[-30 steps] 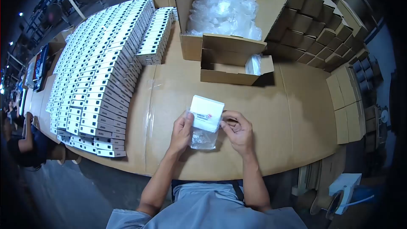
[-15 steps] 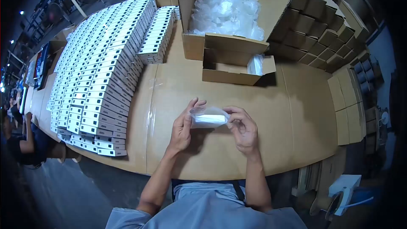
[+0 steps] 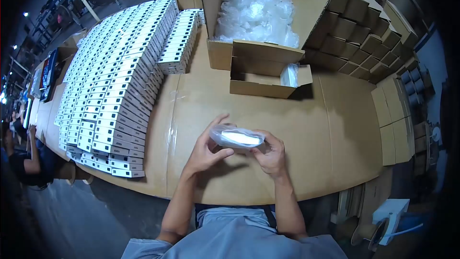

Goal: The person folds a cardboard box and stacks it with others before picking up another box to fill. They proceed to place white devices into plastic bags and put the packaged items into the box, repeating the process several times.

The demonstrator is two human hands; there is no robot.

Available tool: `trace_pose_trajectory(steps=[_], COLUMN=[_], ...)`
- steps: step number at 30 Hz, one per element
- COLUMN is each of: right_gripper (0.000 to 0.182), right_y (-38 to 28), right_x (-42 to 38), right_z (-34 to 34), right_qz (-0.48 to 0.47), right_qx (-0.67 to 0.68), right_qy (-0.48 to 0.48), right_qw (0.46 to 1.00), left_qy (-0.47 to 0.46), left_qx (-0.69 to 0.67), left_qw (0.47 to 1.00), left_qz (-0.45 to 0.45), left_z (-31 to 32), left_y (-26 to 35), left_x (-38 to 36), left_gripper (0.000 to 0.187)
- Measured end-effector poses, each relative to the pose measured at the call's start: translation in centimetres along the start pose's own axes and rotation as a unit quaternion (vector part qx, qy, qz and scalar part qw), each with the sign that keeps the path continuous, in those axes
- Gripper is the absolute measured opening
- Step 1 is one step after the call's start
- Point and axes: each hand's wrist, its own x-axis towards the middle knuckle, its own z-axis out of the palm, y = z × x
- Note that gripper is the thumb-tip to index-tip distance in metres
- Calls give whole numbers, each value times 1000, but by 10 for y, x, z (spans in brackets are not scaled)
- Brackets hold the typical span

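Observation:
A small white box in a clear plastic bag (image 3: 239, 139) is held between my two hands above the cardboard-covered table. My left hand (image 3: 205, 149) curls round the left end of the bag, its fingers behind and its thumb below the front edge. On the other end, my right hand (image 3: 271, 156) pinches the bag between thumb and fingers; some fingertips are hidden behind it. Beyond my hands stands an open small carton (image 3: 258, 88), with a plastic-wrapped box (image 3: 289, 75) upright at its right end.
Rows of stacked white boxes (image 3: 120, 74) cover the table's left side. A large carton (image 3: 219, 55) of clear plastic bags (image 3: 256, 14) stands at the back. Brown cartons (image 3: 350, 33) are piled at back right, with more cartons (image 3: 394, 115) along the right edge. Another person (image 3: 31, 156) is at far left.
The bagged box has tilted and shifted slightly right and down. My left thumb has moved from the bag's left edge to below it. My right hand's fingers have shifted under the right end.

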Motion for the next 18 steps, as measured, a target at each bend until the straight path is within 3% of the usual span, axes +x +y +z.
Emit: trace_pose_trajectory(steps=[4,5,7,10,13,16,18], right_gripper=[36,33,27,19,16,17,25], right_y=[-7,-3,6,-1,-21,-20,-23], right_x=[4,5,4,-5,-1,-2,-4], right_z=[-2,-3,-5,-5,9,1,-5], right_qz=[-73,-77,-85,112,70,-83,-88], right_qx=[-21,-11,7,128,241,93,23], right_qy=[-49,-50,-47,-22,111,15,-60], right_qw=[996,996,995,985,962,992,994], left_qy=[82,94,100,142,204,223,213], left_qx=[-37,-27,2,17,-12,-60,-64], left_qw=[992,994,994,988,974,969,970], left_qz=[-93,-49,-45,-64,-98,-85,-98], left_z=[12,18,16,20,20,21,23], left_y=[-6,-8,-12,-15,-18,-20,-14], left_x=[-10,-10,-11,-11,-10,-7,-9], left_gripper=[38,21,20,27,33,36,36])
